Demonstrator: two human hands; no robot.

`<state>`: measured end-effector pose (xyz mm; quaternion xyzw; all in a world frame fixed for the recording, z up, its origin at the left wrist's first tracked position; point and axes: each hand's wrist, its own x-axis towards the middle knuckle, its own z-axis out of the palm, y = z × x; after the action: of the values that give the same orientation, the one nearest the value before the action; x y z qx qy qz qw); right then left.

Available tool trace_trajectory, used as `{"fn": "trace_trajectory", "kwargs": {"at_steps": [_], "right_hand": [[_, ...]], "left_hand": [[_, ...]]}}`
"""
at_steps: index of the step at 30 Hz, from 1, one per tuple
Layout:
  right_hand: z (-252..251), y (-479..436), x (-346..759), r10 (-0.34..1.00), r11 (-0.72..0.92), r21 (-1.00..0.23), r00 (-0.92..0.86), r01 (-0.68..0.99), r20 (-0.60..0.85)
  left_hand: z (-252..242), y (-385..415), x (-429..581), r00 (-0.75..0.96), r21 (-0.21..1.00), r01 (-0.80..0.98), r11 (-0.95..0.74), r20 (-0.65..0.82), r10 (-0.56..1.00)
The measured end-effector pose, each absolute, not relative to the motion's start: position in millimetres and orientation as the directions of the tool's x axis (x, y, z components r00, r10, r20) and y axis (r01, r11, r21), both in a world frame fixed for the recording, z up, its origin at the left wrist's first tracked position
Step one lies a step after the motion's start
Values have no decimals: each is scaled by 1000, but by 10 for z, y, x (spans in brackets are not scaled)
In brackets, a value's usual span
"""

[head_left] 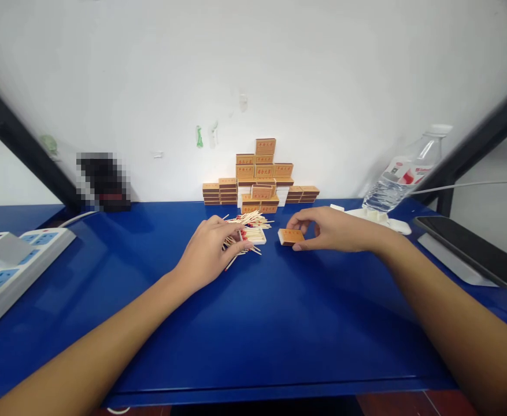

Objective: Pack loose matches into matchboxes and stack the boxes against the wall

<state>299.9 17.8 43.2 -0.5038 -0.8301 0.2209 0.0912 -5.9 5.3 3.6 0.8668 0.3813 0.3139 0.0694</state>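
My left hand (212, 245) rests on the blue table (253, 323) with its fingers pinched around several loose matches (247, 222) from a small pile. Just right of those fingers lies an open white matchbox tray (255, 234) with matches in it. My right hand (329, 230) grips an orange matchbox sleeve (291, 236) between thumb and fingers, low on the table. The two hands are a short gap apart.
A stack of orange matchboxes (259, 179) leans against the white wall at the back. A plastic water bottle (403, 176) lies at the right, with a dark phone (474, 248) beside it. A power strip (6, 260) sits at the left edge.
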Motion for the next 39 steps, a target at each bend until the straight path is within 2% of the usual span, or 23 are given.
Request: {"fn": "trace_trajectory", "kwargs": {"at_steps": [3, 9, 17, 23, 32, 39], "right_hand": [[445, 106, 2840, 868, 411, -528, -496, 743, -21], [386, 74, 2751, 870, 459, -535, -480, 709, 111], [353, 115, 2778, 876, 435, -643, -460, 631, 142], [353, 92, 2739, 882, 436, -672, -431, 599, 188], [376, 53, 2694, 893, 359, -776, -432, 518, 125], [361, 21, 2652, 896, 360, -818, -410, 449, 170]], "left_hand": [[39, 46, -54, 498, 394, 616, -682, 476, 725], [43, 48, -58, 523, 402, 577, -711, 488, 699], [81, 54, -72, 482, 475, 547, -690, 495, 723], [71, 75, -89, 427, 513, 568, -644, 486, 763], [96, 90, -113, 391, 576, 553, -602, 458, 798], [103, 96, -108, 365, 625, 523, -580, 451, 815]]}}
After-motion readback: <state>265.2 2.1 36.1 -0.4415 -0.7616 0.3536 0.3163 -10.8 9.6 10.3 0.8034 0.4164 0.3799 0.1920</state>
